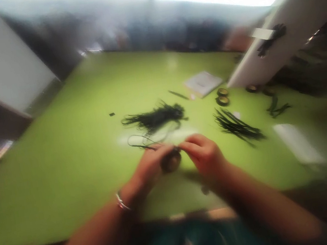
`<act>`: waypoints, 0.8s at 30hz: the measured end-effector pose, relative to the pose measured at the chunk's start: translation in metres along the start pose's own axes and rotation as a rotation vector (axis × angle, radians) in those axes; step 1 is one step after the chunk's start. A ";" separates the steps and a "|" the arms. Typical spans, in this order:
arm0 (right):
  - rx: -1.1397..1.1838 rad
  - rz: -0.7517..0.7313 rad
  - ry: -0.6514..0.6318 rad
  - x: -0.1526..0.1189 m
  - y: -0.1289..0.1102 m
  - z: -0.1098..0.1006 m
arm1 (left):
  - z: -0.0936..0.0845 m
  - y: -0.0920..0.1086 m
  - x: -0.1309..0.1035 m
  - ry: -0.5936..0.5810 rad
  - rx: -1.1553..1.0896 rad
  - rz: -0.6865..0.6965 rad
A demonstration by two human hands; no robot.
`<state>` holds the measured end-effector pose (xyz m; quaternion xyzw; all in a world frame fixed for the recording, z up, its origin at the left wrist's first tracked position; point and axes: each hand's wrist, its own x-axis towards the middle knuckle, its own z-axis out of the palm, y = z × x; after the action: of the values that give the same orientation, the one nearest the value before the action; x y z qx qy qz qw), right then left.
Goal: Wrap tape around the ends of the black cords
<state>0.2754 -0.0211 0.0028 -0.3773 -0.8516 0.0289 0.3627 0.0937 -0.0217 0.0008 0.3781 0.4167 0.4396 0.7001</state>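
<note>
My left hand [154, 159], with a bracelet at the wrist, is closed round a dark round roll [171, 161]. A thin black cord [137, 145] loops out past its fingers over the table. My right hand [202, 151] pinches at the upper right edge of the roll; what its fingertips hold is too small and blurred to name. Beyond both hands lies a tangled bunch of black cords [156, 116]. To the right is a bundle of straight black strips [239, 126].
The green table [73, 162] carries a white pad [203, 83], a dark pen-like stick [178, 94], two small rolls [222, 96] and a pale strip [298, 144]. A white upright panel [289, 30] stands at the back right. Further black strips [275, 106] lie near it.
</note>
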 end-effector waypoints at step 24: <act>-0.107 0.001 0.086 0.010 -0.001 0.007 | 0.007 0.004 -0.006 -0.125 0.051 0.025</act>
<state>0.2656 -0.0139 0.0040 -0.3974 -0.8355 -0.0329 0.3781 0.0973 -0.0269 0.0083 0.4277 0.3783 0.4130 0.7095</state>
